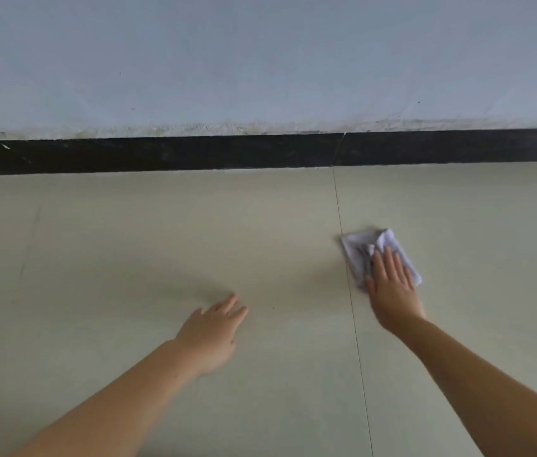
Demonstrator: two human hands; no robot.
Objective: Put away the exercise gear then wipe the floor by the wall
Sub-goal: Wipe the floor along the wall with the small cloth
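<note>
A pale beige tiled floor (161,242) is seen from above, running up to a black skirting strip (194,153) at the foot of a scuffed pale blue-grey painted wall (260,61). No exercise gear is in view, so the wiping part of the task is judged to be in hand.

A small white crumpled cloth (364,247) is pressed flat on the floor under the right hand (392,291). The fingers (390,263) of that hand are held straight and together on top of the cloth, pressing it and not curled round it. The cloth sticks out beyond the fingertips, toward the wall, with its long axis slanted from upper left to lower right. It lies just right of a thin dark grout line (346,265) and well short of the skirting.

The left hand (211,334) is placed apart on the floor, to the left of the grout line, its fingers loosely extended and holding nothing; it seems to serve as a prop.

The cloth is served by the right hand alone. A band of bare floor is left between cloth and skirting, so a forward push toward the wall is judged likely.
</note>
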